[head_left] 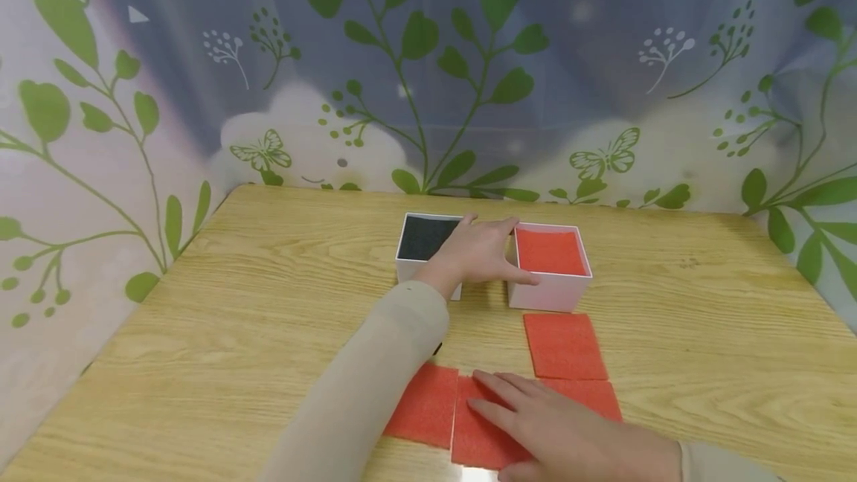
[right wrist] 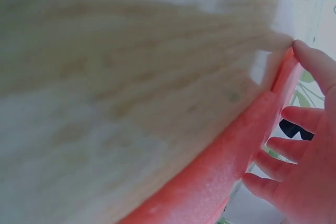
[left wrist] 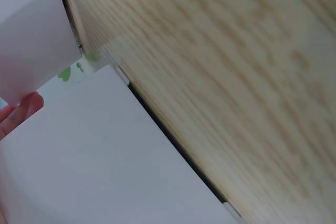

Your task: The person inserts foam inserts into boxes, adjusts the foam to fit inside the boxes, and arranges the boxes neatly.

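My left hand (head_left: 478, 248) reaches across the gap between two white boxes. Its thumb lies along the near wall of the right-hand box (head_left: 549, 292), and a finger is at its far left corner, so it grips that box. Red felt squares (head_left: 550, 251) fill this box; dark felt (head_left: 425, 236) fills the left-hand box (head_left: 407, 270), partly hidden by my hand. Spread out, my right hand (head_left: 569, 422) presses on a red felt square (head_left: 478, 441). Another red square (head_left: 428, 407) lies to its left, one (head_left: 589, 395) to its right, and one (head_left: 565, 346) above that.
The boxes stand near the back of the wooden table (head_left: 268, 281). Behind it hangs a leaf-patterned curtain (head_left: 455, 95). A small dark thing (head_left: 438, 349) shows beside my left sleeve (head_left: 375, 370), too little to identify.
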Tool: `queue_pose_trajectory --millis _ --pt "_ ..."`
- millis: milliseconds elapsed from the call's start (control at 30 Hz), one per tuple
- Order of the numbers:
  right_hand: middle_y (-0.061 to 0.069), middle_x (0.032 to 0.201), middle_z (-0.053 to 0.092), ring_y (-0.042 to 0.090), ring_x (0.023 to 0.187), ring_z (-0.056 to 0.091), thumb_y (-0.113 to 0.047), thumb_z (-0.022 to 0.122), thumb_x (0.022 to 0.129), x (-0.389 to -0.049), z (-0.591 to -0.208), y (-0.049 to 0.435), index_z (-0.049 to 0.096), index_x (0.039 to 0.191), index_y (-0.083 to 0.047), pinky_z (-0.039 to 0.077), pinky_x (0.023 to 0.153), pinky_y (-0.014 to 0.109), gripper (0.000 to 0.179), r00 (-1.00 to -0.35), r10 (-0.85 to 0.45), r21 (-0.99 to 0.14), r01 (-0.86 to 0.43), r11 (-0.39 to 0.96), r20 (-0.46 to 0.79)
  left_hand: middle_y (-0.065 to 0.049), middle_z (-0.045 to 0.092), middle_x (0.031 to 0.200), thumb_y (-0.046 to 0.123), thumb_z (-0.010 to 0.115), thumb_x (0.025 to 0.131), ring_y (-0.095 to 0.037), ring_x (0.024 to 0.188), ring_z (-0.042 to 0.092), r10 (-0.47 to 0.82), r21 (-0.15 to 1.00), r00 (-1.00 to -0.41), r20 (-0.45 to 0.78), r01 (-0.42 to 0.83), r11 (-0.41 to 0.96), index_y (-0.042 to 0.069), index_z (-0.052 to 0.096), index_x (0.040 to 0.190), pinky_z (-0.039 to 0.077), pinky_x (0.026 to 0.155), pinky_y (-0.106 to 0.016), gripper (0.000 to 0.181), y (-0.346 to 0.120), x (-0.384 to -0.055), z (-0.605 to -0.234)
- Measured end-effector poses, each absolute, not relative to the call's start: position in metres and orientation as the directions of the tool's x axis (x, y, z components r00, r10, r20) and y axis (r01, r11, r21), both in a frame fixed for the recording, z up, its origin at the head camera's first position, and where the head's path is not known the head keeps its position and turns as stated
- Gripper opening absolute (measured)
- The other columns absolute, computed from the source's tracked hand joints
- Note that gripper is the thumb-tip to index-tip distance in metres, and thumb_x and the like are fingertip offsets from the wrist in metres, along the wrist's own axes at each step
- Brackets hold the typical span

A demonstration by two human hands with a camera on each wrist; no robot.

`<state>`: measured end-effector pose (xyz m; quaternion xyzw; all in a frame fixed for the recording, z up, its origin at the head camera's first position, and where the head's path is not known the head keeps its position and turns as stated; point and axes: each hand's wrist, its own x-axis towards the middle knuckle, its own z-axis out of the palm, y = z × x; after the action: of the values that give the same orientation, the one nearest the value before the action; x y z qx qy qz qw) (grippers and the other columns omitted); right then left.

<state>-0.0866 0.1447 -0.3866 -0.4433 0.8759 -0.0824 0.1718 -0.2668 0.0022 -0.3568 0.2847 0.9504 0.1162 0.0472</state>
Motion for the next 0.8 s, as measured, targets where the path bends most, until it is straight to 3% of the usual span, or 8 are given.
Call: queue_pose_trajectory --millis 167,333,800 --pt "0.000 0.152 0.022 0.029 0.133 0.030 -0.065 0.037 0.089 -0.088 -0.385 0.145 0.032 0.146 -0.023 0.039 0.098 0.045 0.071 -0.561 -0.793 -0.315 -0.728 0.609 -0.237 0.005 0.038 0.145 0.077 0.056 0.069 -0.010 0.129 0.038 0.551 0.251 -0.834 -0.021 0.529 0.811 0.016 0.027 0.148 0.009 0.112 -0.045 0.104 0.002 -0.266 -0.358" --pt "-0.002 0.152 0.020 0.030 0.132 0.029 -0.060 0.048 0.088 -0.092 -0.382 0.145 0.031 0.147 -0.025 0.041 0.096 0.047 0.070 -0.582 -0.769 -0.338 -0.691 0.639 -0.266 0.005 0.040 0.144 0.076 0.056 0.069 -0.011 0.128 0.041 0.551 0.252 -0.834 -0.011 0.531 0.809 0.016 0.028 0.148 0.009 0.112 -0.045 0.103 0.002 -0.267 -0.358" --pt "0.000 0.151 0.026 0.027 0.131 0.031 -0.048 0.057 0.088 -0.100 -0.380 0.155 0.029 0.148 -0.024 0.038 0.098 0.049 0.070 -0.581 -0.799 -0.267 -0.754 0.600 -0.157 0.006 0.041 0.143 0.076 0.058 0.069 -0.010 0.128 0.041 0.548 0.250 -0.836 -0.016 0.528 0.812 0.016 0.029 0.147 0.009 0.112 -0.044 0.103 0.002 -0.265 -0.357"
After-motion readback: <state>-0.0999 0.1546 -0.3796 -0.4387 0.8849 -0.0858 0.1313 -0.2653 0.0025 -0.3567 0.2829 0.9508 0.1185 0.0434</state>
